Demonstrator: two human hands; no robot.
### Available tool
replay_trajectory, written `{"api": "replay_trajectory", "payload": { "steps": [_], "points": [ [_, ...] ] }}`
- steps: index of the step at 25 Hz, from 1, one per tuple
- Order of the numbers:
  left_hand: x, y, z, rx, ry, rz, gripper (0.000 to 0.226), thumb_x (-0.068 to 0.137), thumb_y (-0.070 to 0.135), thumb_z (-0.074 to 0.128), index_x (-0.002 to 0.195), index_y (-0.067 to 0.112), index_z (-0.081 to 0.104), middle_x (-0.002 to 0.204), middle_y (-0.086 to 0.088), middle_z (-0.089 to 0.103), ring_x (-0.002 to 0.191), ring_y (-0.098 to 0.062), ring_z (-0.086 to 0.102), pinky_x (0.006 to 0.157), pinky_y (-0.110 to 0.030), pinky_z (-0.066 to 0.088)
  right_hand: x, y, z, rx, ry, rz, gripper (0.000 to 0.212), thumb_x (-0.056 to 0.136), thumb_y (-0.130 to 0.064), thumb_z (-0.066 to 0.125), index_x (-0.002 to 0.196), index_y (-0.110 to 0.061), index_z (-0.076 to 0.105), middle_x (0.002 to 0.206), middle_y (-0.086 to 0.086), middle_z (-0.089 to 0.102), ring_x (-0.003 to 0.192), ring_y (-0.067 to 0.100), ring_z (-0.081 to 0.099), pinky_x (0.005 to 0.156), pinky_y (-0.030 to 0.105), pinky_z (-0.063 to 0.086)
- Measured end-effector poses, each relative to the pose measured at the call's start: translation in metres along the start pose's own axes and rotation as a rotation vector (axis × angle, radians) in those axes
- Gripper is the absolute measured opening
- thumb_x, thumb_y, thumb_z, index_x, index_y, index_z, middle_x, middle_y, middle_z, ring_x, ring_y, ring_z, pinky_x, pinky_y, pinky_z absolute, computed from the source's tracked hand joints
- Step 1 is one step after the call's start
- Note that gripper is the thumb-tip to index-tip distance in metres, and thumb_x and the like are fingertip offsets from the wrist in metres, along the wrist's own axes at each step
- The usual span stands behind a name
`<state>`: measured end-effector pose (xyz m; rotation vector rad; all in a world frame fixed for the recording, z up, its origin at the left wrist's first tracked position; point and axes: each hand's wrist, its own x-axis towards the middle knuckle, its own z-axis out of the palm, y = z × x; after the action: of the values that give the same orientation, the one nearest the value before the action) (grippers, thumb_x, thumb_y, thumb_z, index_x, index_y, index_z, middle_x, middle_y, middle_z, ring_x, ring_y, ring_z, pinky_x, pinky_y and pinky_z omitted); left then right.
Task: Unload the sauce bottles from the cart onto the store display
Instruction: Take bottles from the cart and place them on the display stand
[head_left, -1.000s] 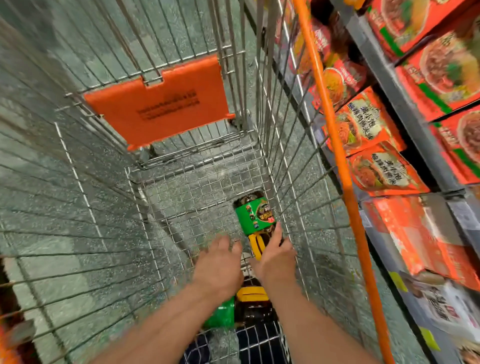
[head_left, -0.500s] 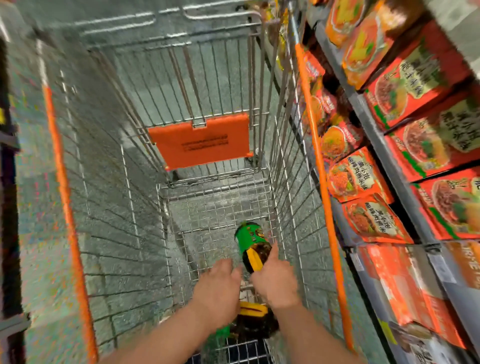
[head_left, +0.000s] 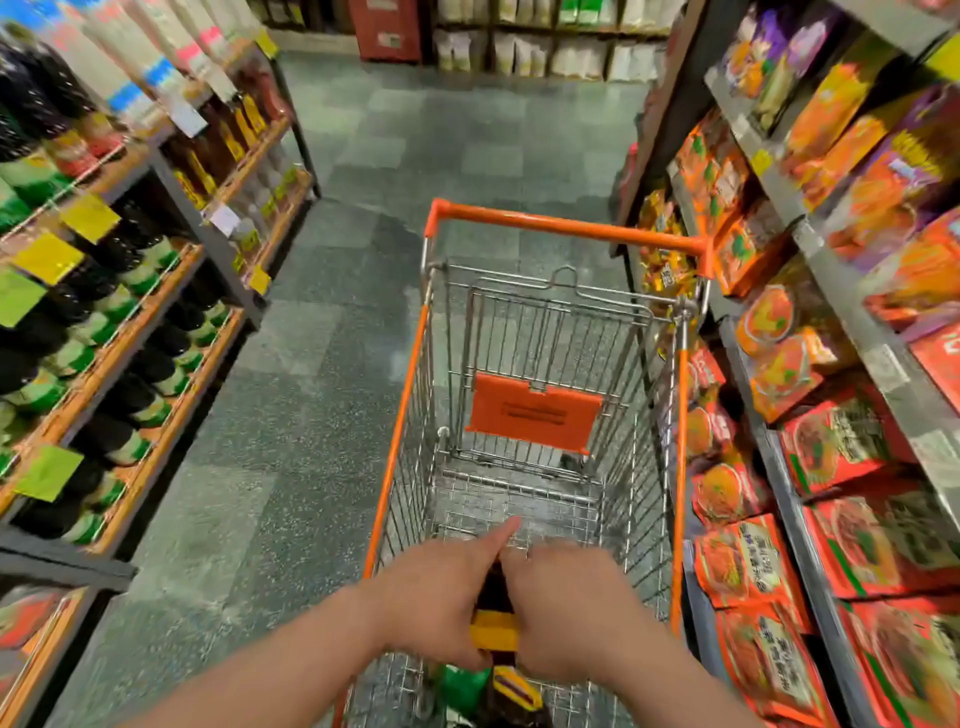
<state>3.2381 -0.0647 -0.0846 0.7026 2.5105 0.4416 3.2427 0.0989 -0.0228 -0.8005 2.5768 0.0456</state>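
Observation:
Both my hands are low over the near end of the wire cart (head_left: 396, 431). Between them is a dark sauce bottle (head_left: 493, 630) with a yellow handle, raised off the cart floor. My left hand (head_left: 441, 597) grips its left side with the index finger pointing forward. On the bottle's right side, my right hand (head_left: 566, 613) has its fingers curled round it. Another bottle with a green label (head_left: 465, 687) lies below in the cart, mostly hidden. The display shelf (head_left: 171, 415) on the left holds rows of dark bottles with green labels.
Shelves of orange and red noodle packs (head_left: 831, 441) stand close along the cart's right side. An orange flap (head_left: 532, 413) hangs at the cart's far end below the orange handle (head_left: 566, 224). Grey tiled aisle floor (head_left: 291, 415) lies between the cart and the left shelf.
The view has swung up from the cart floor to the aisle. Both hands have come up and toward me with the bottle, and the far cart floor now shows no bottle.

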Motion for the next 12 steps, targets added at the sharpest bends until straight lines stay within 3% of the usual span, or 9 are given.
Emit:
{"api": "replay_trajectory", "payload": {
  "steps": [3, 6, 8, 10, 12],
  "points": [
    [-0.076, 0.018, -0.015, -0.050, 0.275, -0.189, 0.112, 0.067, 0.065, 0.067, 0.154, 0.034, 0.004, 0.136, 0.008, 0.054, 0.123, -0.016, 0.053, 0.100, -0.032, 0.044, -0.019, -0.046, -0.044, -0.153, 0.145, -0.118, 0.046, 0.073, -0.035, 0.066, 0.113, -0.019, 0.051, 0.101, 0.002, 0.060, 0.095, 0.026, 0.059, 0.070, 0.034, 0.039],
    [-0.157, 0.037, -0.015, -0.111, 0.530, -0.465, 0.085, 0.059, 0.075, 0.063, 0.133, 0.044, 0.034, 0.117, 0.013, 0.063, 0.109, -0.014, 0.062, 0.088, -0.033, 0.051, -0.041, -0.105, -0.061, -0.208, 0.410, -0.170, 0.052, 0.073, -0.032, 0.061, 0.124, -0.026, 0.054, 0.120, -0.002, 0.060, 0.118, 0.024, 0.053, 0.104, 0.049, 0.028],
    [-0.215, 0.048, -0.012, -0.243, 0.636, -0.701, 0.072, 0.055, 0.075, 0.064, 0.113, 0.039, 0.042, 0.102, 0.011, 0.065, 0.097, -0.017, 0.065, 0.079, -0.034, 0.053, -0.055, -0.157, -0.059, -0.134, 0.611, -0.209, 0.070, 0.062, -0.028, 0.061, 0.131, -0.019, 0.054, 0.137, 0.007, 0.053, 0.132, 0.028, 0.044, 0.109, 0.062, 0.023],
    [-0.267, 0.059, -0.007, -0.341, 0.694, -0.861, 0.062, 0.061, 0.069, 0.064, 0.106, 0.036, 0.038, 0.094, 0.010, 0.060, 0.087, -0.021, 0.061, 0.070, -0.036, 0.049, -0.073, -0.209, -0.050, 0.143, 0.757, -0.253, 0.081, 0.061, -0.022, 0.060, 0.139, -0.007, 0.046, 0.151, 0.016, 0.034, 0.142, 0.031, 0.029, 0.112, 0.055, 0.022],
    [-0.331, 0.067, 0.008, -0.423, 0.796, -1.008, 0.054, 0.069, 0.061, 0.060, 0.104, 0.030, 0.036, 0.089, 0.005, 0.057, 0.081, -0.023, 0.057, 0.067, -0.036, 0.045, -0.103, -0.271, -0.050, 0.516, 0.667, -0.256, 0.077, 0.083, -0.023, 0.058, 0.150, -0.008, 0.022, 0.159, 0.009, 0.013, 0.146, 0.020, 0.009, 0.116, 0.032, 0.009]
  ]
}}
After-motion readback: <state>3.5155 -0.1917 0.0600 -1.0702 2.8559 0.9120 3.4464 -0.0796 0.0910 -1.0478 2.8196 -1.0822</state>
